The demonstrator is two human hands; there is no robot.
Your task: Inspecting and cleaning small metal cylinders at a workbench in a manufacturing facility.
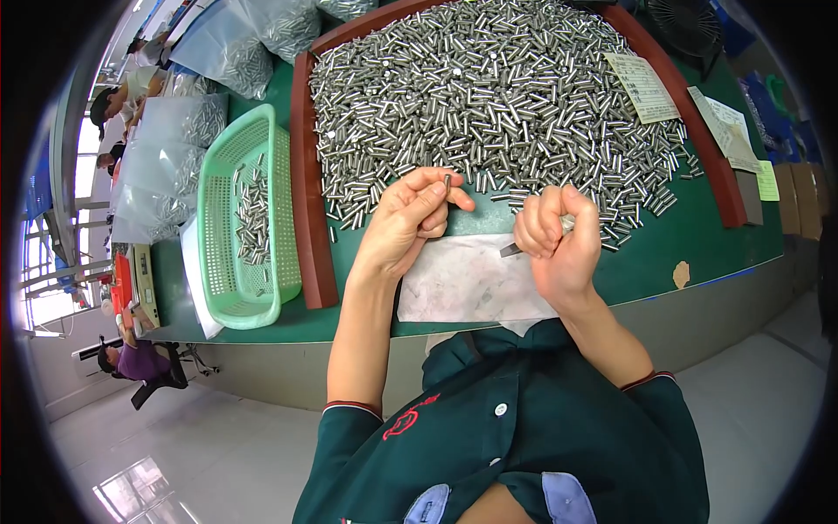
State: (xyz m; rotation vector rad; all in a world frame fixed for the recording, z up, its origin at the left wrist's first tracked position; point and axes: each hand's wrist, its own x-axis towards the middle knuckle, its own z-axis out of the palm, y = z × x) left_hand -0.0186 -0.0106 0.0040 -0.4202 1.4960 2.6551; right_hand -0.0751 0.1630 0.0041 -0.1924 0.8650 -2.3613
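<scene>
Between the thumb and fingers of my left hand [408,214] is a small shiny metal pin [448,182], held upright. My right hand [560,240] is closed in a loose fist around a small tool with a flat dark blade [510,251]; its tip points left out of the fist, and the rest is mostly hidden. Both hands are above the near edge of a large heap of metal pins [471,96]. Beneath them lies a smudged white cloth or paper sheet [476,284] at the table's front edge.
Dark red rails [314,201] border the heap. At left stand a green perforated basket [284,288] with some pins and several clear bags of parts [161,118]. Paper slips [642,87] lie at right, near a black fan [685,24]. Other people [144,360] are farther left.
</scene>
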